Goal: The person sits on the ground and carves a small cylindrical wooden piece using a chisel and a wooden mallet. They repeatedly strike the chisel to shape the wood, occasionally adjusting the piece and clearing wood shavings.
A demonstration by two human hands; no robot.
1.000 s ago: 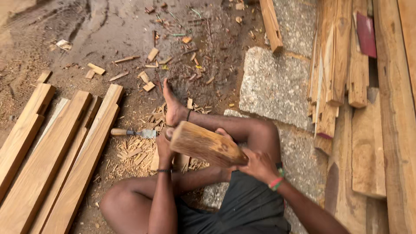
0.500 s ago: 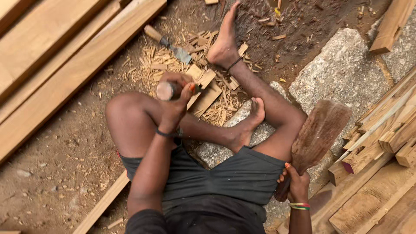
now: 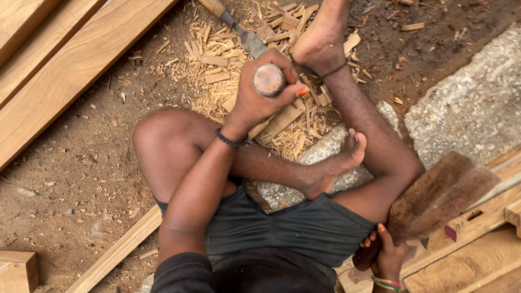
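Long timber planks [image 3: 81, 59] lie across the dirt ground at upper left. A grey stone slab [image 3: 477, 108] sits at right. A wooden mallet [image 3: 439, 198], blurred, hangs low at right; the right hand [image 3: 388, 255] is clenched around its handle. A pile of wood chips [image 3: 244, 65] lies between the person's legs. The left hand [image 3: 260, 97] is closed tight around a round-ended chisel handle [image 3: 268, 80], held upright over the chips. A second chisel [image 3: 239, 30] lies on the ground just beyond.
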